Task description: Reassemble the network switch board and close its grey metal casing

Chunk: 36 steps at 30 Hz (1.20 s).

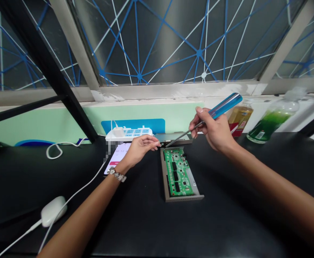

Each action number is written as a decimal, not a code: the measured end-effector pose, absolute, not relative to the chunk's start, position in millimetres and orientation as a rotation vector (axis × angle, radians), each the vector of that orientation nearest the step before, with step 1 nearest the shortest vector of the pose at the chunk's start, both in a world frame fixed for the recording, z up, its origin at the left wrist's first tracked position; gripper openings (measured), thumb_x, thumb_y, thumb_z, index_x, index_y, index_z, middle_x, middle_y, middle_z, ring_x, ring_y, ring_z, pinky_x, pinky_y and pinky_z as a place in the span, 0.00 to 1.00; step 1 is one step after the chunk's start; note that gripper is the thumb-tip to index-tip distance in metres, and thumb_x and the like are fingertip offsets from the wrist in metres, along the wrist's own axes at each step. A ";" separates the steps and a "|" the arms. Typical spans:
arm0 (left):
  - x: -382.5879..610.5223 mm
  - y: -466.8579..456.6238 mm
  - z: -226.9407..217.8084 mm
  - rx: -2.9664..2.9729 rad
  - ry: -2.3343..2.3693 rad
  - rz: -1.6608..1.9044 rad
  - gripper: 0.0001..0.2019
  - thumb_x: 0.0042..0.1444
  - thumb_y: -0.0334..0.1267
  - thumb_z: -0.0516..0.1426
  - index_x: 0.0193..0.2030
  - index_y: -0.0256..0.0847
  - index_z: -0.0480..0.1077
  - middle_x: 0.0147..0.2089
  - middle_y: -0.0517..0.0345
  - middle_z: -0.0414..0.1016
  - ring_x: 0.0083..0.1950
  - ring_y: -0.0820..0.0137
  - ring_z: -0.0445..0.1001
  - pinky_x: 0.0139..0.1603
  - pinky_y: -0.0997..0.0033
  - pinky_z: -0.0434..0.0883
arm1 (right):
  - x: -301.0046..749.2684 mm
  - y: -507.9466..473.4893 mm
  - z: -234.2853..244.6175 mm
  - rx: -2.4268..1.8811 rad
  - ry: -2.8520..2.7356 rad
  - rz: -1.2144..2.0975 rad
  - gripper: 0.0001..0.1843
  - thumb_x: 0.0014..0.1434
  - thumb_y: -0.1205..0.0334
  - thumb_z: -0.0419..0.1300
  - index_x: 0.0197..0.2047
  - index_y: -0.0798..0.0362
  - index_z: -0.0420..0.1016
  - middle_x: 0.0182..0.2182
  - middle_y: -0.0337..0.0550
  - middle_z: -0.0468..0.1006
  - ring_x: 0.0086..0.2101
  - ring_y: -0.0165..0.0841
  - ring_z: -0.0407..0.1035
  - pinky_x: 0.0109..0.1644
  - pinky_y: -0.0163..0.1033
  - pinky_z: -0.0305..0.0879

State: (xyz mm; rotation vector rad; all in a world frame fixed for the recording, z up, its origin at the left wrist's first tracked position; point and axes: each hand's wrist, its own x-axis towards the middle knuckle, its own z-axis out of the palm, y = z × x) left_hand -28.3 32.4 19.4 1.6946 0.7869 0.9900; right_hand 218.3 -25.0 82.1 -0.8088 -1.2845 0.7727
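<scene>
Pinching by the board's (182,175) far corner, left fingers (151,145) face right fingers (205,115) gripping a screwdriver (226,105).

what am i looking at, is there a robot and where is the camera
There is no robot: these are a person's two bare hands, seen by a camera worn on the head, looking forward and down. The right hand holds a blue-handled screwdriver, its tip slanting toward the far end of an open metal case with a green circuit board inside. The left hand is close to that tip; whether it pinches anything, I cannot tell. The case lies on a black table, with a phone to its left, a power strip behind the phone, and two bottles at the right.
</scene>
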 end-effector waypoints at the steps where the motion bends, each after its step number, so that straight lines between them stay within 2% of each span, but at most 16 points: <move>1: -25.0 30.5 17.9 1.633 0.764 0.997 0.11 0.53 0.41 0.65 0.40 0.37 0.74 0.36 0.53 0.79 0.35 0.71 0.75 0.40 0.67 0.72 | 217.3 -25.2 81.1 -0.801 -1.274 0.773 0.21 0.58 0.45 0.64 0.25 0.52 0.70 0.21 0.41 0.75 0.17 0.29 0.69 0.20 0.37 0.66; 10: -16.0 26.7 10.2 1.323 0.648 1.025 0.09 0.54 0.39 0.65 0.38 0.37 0.79 0.36 0.54 0.77 0.37 0.73 0.71 0.43 0.70 0.68 | 214.6 -25.2 78.4 -0.780 -1.242 0.676 0.20 0.60 0.46 0.62 0.25 0.51 0.68 0.21 0.40 0.74 0.19 0.29 0.68 0.21 0.37 0.67; 21: -9.2 19.5 10.1 1.171 0.649 1.044 0.08 0.53 0.35 0.65 0.39 0.33 0.79 0.35 0.51 0.76 0.36 0.73 0.70 0.42 0.68 0.66 | 213.8 -26.6 77.7 -0.718 -1.242 0.688 0.19 0.60 0.49 0.63 0.24 0.51 0.68 0.22 0.40 0.74 0.21 0.29 0.69 0.22 0.37 0.68; 29: -4.0 16.1 7.2 1.077 0.693 1.074 0.08 0.53 0.35 0.66 0.38 0.33 0.79 0.38 0.50 0.77 0.38 0.72 0.71 0.45 0.69 0.68 | 213.3 -24.1 74.7 -0.711 -1.270 0.684 0.18 0.60 0.49 0.63 0.26 0.51 0.68 0.22 0.39 0.75 0.19 0.29 0.69 0.22 0.38 0.68; 36: -1.7 12.5 8.9 1.022 0.727 1.078 0.06 0.55 0.34 0.64 0.38 0.34 0.79 0.38 0.50 0.77 0.38 0.73 0.71 0.46 0.69 0.69 | 210.7 -27.0 75.8 -0.793 -1.302 0.608 0.19 0.59 0.45 0.62 0.26 0.49 0.66 0.22 0.39 0.75 0.20 0.30 0.69 0.23 0.38 0.70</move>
